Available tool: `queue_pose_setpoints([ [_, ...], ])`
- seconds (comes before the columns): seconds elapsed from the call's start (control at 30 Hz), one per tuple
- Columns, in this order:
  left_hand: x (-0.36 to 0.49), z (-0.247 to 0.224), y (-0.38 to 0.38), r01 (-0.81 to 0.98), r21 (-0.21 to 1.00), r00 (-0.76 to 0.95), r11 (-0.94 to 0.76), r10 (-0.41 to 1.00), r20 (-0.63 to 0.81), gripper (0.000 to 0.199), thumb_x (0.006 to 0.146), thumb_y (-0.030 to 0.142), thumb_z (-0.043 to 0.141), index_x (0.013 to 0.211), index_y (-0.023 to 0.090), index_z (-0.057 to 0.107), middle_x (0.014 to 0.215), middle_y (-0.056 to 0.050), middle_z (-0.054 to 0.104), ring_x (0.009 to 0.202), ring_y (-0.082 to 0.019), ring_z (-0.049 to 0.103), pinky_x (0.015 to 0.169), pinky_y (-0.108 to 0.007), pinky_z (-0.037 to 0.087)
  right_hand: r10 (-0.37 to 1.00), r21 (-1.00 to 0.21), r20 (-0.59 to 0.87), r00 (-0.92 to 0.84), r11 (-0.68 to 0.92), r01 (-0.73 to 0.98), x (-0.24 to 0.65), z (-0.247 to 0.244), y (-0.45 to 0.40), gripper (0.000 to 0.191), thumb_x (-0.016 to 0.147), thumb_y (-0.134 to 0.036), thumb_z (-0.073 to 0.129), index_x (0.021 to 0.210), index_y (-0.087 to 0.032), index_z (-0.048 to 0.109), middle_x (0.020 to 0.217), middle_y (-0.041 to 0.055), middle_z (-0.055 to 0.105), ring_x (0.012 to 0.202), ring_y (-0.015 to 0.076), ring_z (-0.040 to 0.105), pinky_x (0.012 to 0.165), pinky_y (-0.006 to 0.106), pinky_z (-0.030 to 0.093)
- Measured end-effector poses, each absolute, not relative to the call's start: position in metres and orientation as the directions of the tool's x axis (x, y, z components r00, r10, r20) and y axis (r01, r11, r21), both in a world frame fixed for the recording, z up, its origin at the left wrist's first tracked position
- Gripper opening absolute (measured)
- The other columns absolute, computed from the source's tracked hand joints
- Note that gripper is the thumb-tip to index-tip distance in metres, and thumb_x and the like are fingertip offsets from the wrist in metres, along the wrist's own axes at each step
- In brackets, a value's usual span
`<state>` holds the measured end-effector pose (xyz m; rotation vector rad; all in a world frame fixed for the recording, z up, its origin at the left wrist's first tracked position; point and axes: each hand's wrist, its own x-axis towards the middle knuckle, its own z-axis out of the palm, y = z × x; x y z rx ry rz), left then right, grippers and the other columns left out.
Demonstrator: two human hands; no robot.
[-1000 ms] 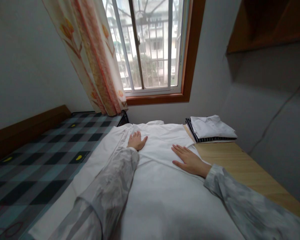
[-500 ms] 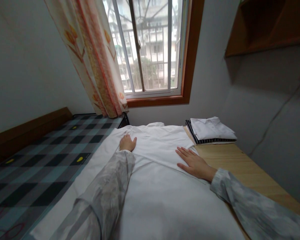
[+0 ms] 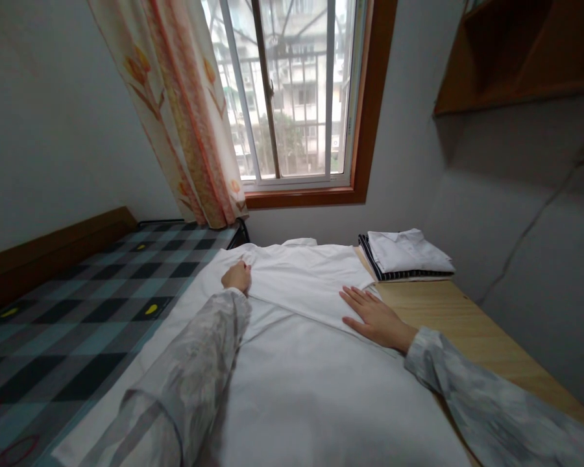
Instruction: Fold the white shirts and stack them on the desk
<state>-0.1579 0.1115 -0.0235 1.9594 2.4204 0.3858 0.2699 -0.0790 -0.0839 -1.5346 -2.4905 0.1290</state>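
A white shirt lies spread out in front of me, with a layer of its cloth folded across the upper part. My left hand is at the upper left of the shirt, its fingers curled closed on the cloth; the fingertips are partly hidden. Flat on the folded layer at the right rests my right hand, fingers stretched out and holding nothing. Grey patterned sleeves cover both my forearms.
A folded stack, a white collared shirt over black striped cloth, sits at the far right of the wooden tabletop. Left is a bed with a checked cover. Ahead are a window and a curtain; a wooden shelf hangs at upper right.
My left hand has shifted slightly left and its fingers have gone from lying spread on the cloth to curled closed. My right hand stays flat in nearly the same place.
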Motion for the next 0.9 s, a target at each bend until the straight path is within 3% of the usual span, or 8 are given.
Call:
queue_pose_setpoints([
  [0.1, -0.159, -0.025, 0.108, 0.959, 0.177, -0.246, 0.221, 0.96, 0.131, 0.05, 0.109, 0.05, 0.037, 0.12, 0.017, 0.073, 0.129, -0.025, 0.078, 0.119, -0.038, 0.075, 0.094, -0.045, 0.055, 0.892, -0.187, 0.141, -0.428, 0.449, 0.874, 0.272, -0.084, -0.082, 0.077, 0.113, -0.064, 0.041, 0.177, -0.023, 0.033, 0.183, 0.011, 0.025, 0.17, 0.03, 0.025, 0.137, 0.055, 0.026],
  [0.2, -0.166, -0.024, 0.106, 0.98, 0.133, -0.161, 0.147, 0.982, 0.103, 0.052, 0.1, 0.062, 0.052, 0.113, 0.017, 0.077, 0.123, -0.023, 0.08, 0.116, -0.039, 0.075, 0.093, -0.044, 0.057, 0.893, -0.184, 0.152, -0.424, 0.446, 0.876, 0.274, -0.086, -0.083, 0.076, 0.112, -0.064, 0.042, 0.177, -0.025, 0.033, 0.183, 0.0108, 0.026, 0.169, 0.0312, 0.027, 0.136, 0.058, 0.027],
  [0.33, -0.176, -0.021, 0.102, 0.994, 0.109, -0.014, 0.002, 0.994, 0.113, 0.035, 0.1, 0.047, 0.055, 0.105, 0.021, 0.079, 0.119, -0.016, 0.082, 0.115, -0.032, 0.076, 0.094, -0.037, 0.055, 0.89, -0.18, 0.169, -0.424, 0.451, 0.874, 0.274, -0.087, -0.084, 0.075, 0.112, -0.063, 0.043, 0.177, -0.028, 0.032, 0.182, 0.01, 0.028, 0.169, 0.032, 0.029, 0.135, 0.059, 0.028],
  [0.57, -0.167, -0.028, 0.1, 0.988, 0.146, 0.021, -0.041, 0.991, 0.132, 0.037, 0.108, 0.036, 0.044, 0.112, 0.02, 0.077, 0.124, -0.013, 0.082, 0.116, -0.026, 0.076, 0.095, -0.03, 0.053, 0.897, -0.176, 0.151, -0.416, 0.439, 0.881, 0.281, -0.086, -0.091, 0.075, 0.112, -0.062, 0.041, 0.177, -0.027, 0.032, 0.183, 0.0097, 0.027, 0.169, 0.0314, 0.027, 0.135, 0.058, 0.027],
  [0.9, -0.167, -0.033, 0.094, 0.996, 0.083, -0.024, 0.012, 0.989, 0.149, 0.043, 0.109, 0.042, 0.04, 0.114, 0.017, 0.075, 0.116, -0.024, 0.08, 0.11, -0.036, 0.078, 0.094, -0.043, 0.056, 0.908, -0.165, 0.13, -0.397, 0.415, 0.895, 0.287, -0.084, -0.096, 0.075, 0.112, -0.064, 0.039, 0.177, -0.024, 0.033, 0.183, 0.0099, 0.027, 0.17, 0.0314, 0.026, 0.136, 0.06, 0.024],
])
